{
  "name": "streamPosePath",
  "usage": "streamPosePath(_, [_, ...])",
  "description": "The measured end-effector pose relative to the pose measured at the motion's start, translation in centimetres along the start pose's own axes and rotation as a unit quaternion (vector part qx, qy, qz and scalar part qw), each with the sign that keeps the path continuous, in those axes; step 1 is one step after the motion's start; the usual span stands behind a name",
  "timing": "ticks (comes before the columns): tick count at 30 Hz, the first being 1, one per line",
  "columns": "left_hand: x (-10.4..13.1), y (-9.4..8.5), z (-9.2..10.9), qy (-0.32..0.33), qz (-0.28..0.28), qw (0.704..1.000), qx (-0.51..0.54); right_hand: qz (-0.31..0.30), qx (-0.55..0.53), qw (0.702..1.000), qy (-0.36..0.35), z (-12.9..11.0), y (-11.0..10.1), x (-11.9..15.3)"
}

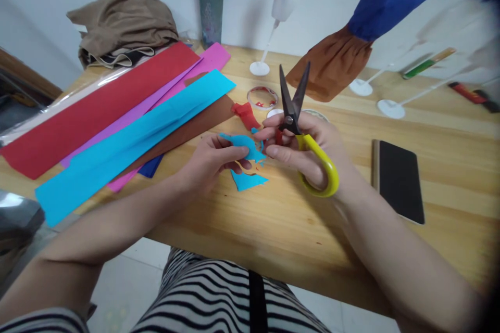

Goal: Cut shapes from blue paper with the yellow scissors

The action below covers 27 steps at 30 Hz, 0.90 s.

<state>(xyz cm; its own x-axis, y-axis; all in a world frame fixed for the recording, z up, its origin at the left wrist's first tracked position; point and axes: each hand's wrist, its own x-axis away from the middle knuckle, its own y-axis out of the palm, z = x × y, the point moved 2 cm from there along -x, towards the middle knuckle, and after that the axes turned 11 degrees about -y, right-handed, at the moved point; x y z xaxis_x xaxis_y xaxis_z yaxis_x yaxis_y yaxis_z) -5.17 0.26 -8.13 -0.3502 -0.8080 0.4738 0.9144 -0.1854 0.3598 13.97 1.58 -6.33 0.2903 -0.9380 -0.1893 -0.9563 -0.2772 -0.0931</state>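
Between the thumb and fingers of my left hand (214,158) is a small blue paper piece (244,144) with a jagged edge. My right hand (308,148) has its thumb through the yellow handle of a pair of scissors (302,130). The blades point up and stand apart. Its fingertips are close to the blue piece's right edge; whether they touch it I cannot tell. Below lies a cut blue scrap (248,181) on the table, with tiny bits around it. Just beyond my hands is a crumpled red paper scrap (248,116).
Long paper strips in red (105,109), blue (136,140) and brown (191,127) lie at left beside a brown cloth (125,23). Behind stand a bottle (211,5) and small mannequins on white bases (260,68), one in blue-and-brown paper (344,52). A phone (400,179) lies right.
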Motion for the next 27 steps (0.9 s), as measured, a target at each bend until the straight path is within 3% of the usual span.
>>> streamPosePath(15, [-0.2, 0.0, -0.4, -0.009, -0.022, 1.000, -0.007, -0.040, 0.049, 0.997, -0.049, -0.1, 0.3, 0.2])
streamPosePath(19, [-0.1, 0.0, -0.4, -0.016, -0.024, 1.000, 0.001, -0.044, 0.079, 0.995, -0.041, -0.4, -0.2, 0.0])
streamPosePath(24, [-0.2, -0.1, -0.3, -0.017, -0.019, 0.999, 0.040, -0.066, 0.099, 0.987, -0.107, -0.1, -1.2, -0.3])
streamPosePath(27, [-0.3, -0.2, -0.1, -0.016, -0.043, 0.997, 0.067, -0.090, 0.146, 0.979, -0.111, 0.7, -1.7, -0.6])
